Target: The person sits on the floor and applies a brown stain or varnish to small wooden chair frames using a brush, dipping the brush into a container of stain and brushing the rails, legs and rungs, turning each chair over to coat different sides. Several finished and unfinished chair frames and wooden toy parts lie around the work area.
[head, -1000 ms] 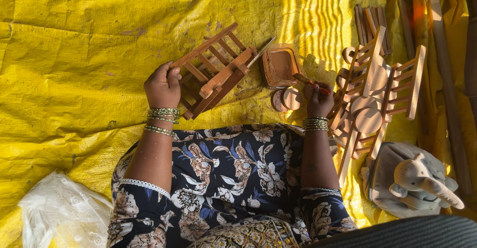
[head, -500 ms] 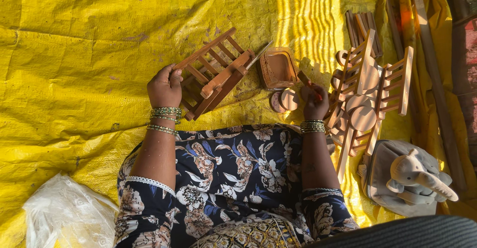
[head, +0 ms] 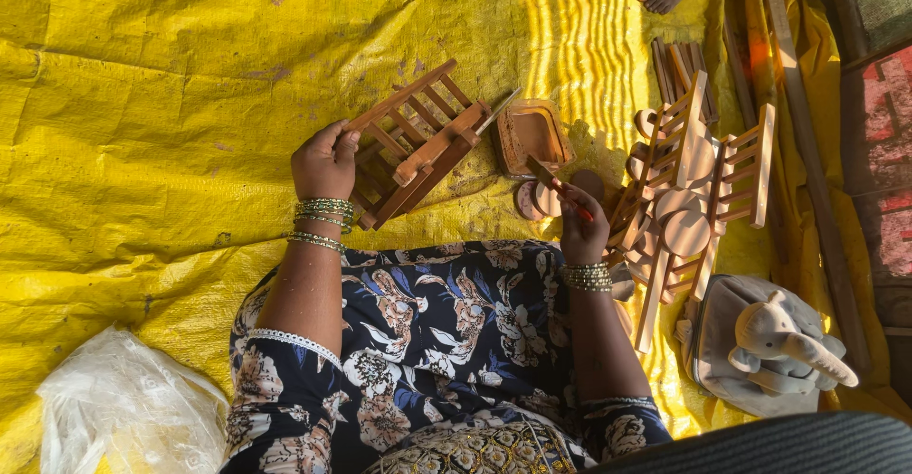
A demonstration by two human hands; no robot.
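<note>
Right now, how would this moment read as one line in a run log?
left hand: grips slatted wooden frame | right hand: holds red-handled brush near brown tray | surface: yellow tarp

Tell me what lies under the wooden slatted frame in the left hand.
Under the wooden slatted frame, held by the left hand, lies the yellow tarp. The frame covers the patch directly beneath, so anything there is hidden.
</note>
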